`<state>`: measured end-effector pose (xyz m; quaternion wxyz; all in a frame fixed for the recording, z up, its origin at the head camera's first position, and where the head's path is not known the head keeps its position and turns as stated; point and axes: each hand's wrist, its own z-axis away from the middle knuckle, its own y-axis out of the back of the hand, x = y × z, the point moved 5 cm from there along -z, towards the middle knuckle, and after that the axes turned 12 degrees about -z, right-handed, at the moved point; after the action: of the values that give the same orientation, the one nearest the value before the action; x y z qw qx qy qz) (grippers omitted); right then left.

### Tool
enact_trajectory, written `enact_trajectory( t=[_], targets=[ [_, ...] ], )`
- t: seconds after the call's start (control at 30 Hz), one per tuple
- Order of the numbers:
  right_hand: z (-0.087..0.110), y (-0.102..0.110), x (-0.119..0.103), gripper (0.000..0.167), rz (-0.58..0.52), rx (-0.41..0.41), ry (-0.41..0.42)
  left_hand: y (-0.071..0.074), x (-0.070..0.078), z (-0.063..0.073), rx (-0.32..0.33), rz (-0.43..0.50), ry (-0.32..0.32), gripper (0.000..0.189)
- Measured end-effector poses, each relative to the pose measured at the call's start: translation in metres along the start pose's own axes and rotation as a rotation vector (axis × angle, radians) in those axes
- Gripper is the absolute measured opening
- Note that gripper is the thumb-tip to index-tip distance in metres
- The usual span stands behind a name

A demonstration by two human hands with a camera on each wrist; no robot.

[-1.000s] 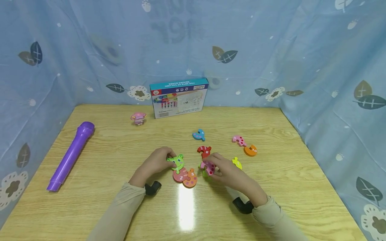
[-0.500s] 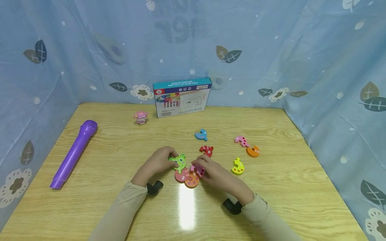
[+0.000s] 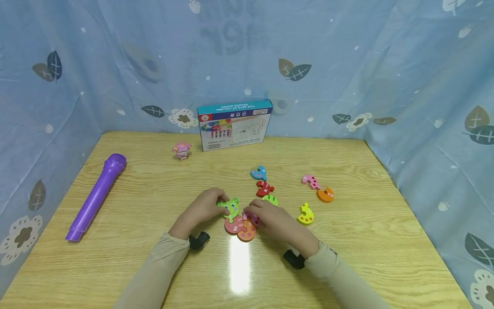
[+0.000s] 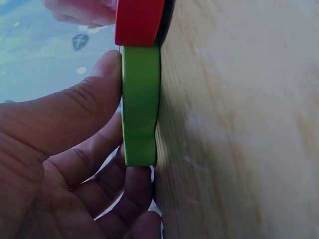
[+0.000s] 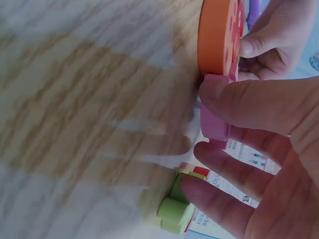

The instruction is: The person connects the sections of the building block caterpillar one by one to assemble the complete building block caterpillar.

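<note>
My left hand (image 3: 204, 208) holds a green smiling animal-head puzzle piece (image 3: 231, 209), thumb on its top and fingers along its far edge. Joined below it is a red piece marked 2 (image 3: 233, 226), then an orange spotted piece marked 3 (image 3: 247, 233). With thumb and fingers, my right hand (image 3: 275, 221) pinches a pink spotted piece (image 5: 214, 119) right against the orange one. In the right wrist view the pink piece stands level with the orange piece (image 5: 214, 40). The right hand covers part of the pink piece in the head view.
Beyond the right hand lie a green striped piece (image 3: 270, 200), a red 8 piece (image 3: 265, 189) and a blue piece (image 3: 258, 173). To the right are yellow (image 3: 306, 214), pink (image 3: 310, 181) and orange 10 (image 3: 325, 195) pieces. A purple microphone (image 3: 96, 197), pink figurine (image 3: 182, 150) and box (image 3: 235, 128) stand farther off.
My right hand has carried the pink piece left to the orange 3 piece, uncovering the yellow piece. The green striped piece has shifted away and the red 8 piece has turned. Left hand stays put.
</note>
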<state>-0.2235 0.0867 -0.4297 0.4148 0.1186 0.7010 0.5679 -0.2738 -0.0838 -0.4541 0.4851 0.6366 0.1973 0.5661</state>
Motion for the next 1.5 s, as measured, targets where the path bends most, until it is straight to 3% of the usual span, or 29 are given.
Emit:
enact_trajectory(
  t=[0.17,0.33,0.47,0.6,0.77,0.9,1.2,1.5],
  targets=[
    [0.002,-0.002,0.002,0.037,0.050,-0.012,-0.014,0.000,0.001,0.000,-0.005,0.000,-0.008,0.022],
    [0.006,0.005,0.002,0.046,0.017,0.005,-0.017,0.000,0.001,-0.001,-0.004,-0.003,0.003,0.022],
    [0.013,0.022,0.006,0.047,-0.022,0.109,-0.015,0.000,0.001,0.000,-0.003,-0.006,0.012,0.022],
    [0.021,0.040,0.019,0.050,-0.047,0.213,-0.072,0.001,0.003,0.000,-0.001,-0.006,0.013,0.023],
    [0.030,0.051,0.034,0.052,-0.048,0.259,-0.148,0.001,0.003,0.001,0.000,-0.004,0.008,0.023],
    [0.032,0.051,0.040,0.052,-0.058,0.255,-0.189,0.001,0.003,0.001,0.003,-0.005,0.006,0.024],
    [0.019,0.029,0.048,0.057,-0.008,0.133,-0.323,0.000,0.001,0.000,0.000,0.004,0.004,0.024],
    [0.013,0.023,0.041,0.047,0.017,0.155,-0.306,0.001,0.002,0.001,0.005,0.002,0.000,0.024]
  ],
)
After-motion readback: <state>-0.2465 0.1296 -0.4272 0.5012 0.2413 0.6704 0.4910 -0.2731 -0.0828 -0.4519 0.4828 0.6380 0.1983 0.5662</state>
